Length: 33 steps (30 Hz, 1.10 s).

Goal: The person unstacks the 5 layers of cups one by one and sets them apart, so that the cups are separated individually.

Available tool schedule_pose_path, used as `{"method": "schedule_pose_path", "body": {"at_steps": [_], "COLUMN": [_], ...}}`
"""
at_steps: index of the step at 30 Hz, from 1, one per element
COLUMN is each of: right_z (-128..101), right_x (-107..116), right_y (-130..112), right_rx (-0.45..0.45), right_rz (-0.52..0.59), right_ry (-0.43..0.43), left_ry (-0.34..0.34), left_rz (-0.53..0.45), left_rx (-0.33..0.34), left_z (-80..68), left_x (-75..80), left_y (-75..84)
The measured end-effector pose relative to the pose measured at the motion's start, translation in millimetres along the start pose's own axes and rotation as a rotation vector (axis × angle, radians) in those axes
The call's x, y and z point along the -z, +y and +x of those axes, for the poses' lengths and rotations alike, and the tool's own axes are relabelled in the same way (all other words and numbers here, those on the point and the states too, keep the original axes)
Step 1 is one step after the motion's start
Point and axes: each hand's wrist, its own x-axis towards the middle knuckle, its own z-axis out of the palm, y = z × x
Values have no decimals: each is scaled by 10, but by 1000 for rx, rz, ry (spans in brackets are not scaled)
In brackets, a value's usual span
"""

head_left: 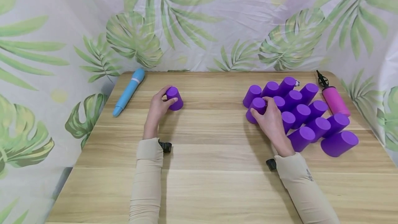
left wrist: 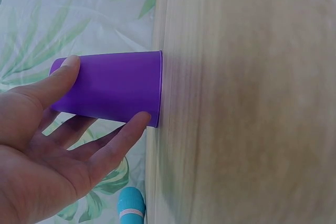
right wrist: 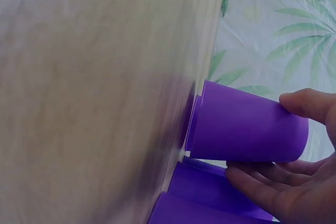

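Note:
On the left half of the table, my left hand point(head_left: 158, 107) holds a purple cup point(head_left: 175, 100) that stands mouth-down. The thumb point(left wrist: 62, 77) lies near its base and the fingers run along its side, as the left wrist view shows. Toward the right, my right hand point(head_left: 272, 123) grips another mouth-down purple cup point(head_left: 256, 106) between thumb and fingers. That cup is at the near left corner of a group of upturned purple cups point(head_left: 301, 114). In the right wrist view, its rim point(right wrist: 198, 121) is close to the tabletop, and the hand hides part of the group.
A light blue pump point(head_left: 129, 92) lies along the table's left edge. At the far right lies a pink hand pump point(head_left: 335, 101) with a black nozzle. The wooden table point(head_left: 205, 182) stands against a leaf-print cloth point(head_left: 199, 20).

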Motion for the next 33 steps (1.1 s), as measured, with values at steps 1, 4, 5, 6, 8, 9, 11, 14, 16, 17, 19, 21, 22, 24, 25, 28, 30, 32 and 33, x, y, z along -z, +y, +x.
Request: {"method": "schedule_pose_path", "body": {"at_steps": [1, 4, 5, 6, 8, 9, 11, 14, 16, 17, 19, 21, 22, 24, 25, 28, 30, 32, 33], "right_z": [2, 7, 8, 9, 9, 7, 6, 7, 11, 14, 18, 20, 21, 21, 20, 19, 18, 19, 18], "right_x": [-2, -4, -4, -4, -3, -2, -1, 0, 2, 4, 6, 7, 7, 8, 9, 10, 12, 11, 11], "right_y": [6, 27, 35, 42, 54, 56, 63, 68, 67, 65, 60, 57, 57, 57, 58, 65, 69, 73, 75], "right_rx": [2, 3, 2, 0, -3, -4, -6, -10, -12, -14, -15, -14, -12, -10, -8, -2, 4, 10, 11], "right_rz": [-4, -15, -18, -20, -22, -23, -23, -22, -20, -19, -17, -19, -21, -23, -24, -22, -20, -17, -16], "right_ry": [-2, -5, -7, -7, -7, -9, -13, -25, -31, -33, -35, -35, -33, -30, -28, -22, -20, -20, -21], "left_ry": [-1, 2, 1, 1, 3, 3, 2, 6, 4, -1, -6, -32, -48, -83, -111, -181, -222, -250, -262], "left_rz": [1, 5, 4, 3, 4, 8, 12, 39, 58, 65, 77, 72, 63, 55, 53, 75, 112, 153, 172], "left_rx": [-1, -7, -9, -10, -14, -15, -16, -25, -41, -49, -72, -99, -116, -152, -172, -255, -315, -371, -401], "left_z": [0, 5, 9, 11, 14, 15, 10, 0, -10, -22, -48, -86, -110, -165, -199, -314, -406, -503, -547], "left_x": [2, 0, -3, -7, -12, -14, -15, -20, -35, -45, -83, -137, -177, -284, -346, -595, -778, -955, -1035], "left_y": [-2, 1, 6, 9, 17, 21, 27, 49, 101, 148, 270, 417, 494, 645, 721, 921, 1030, 1113, 1142]}}
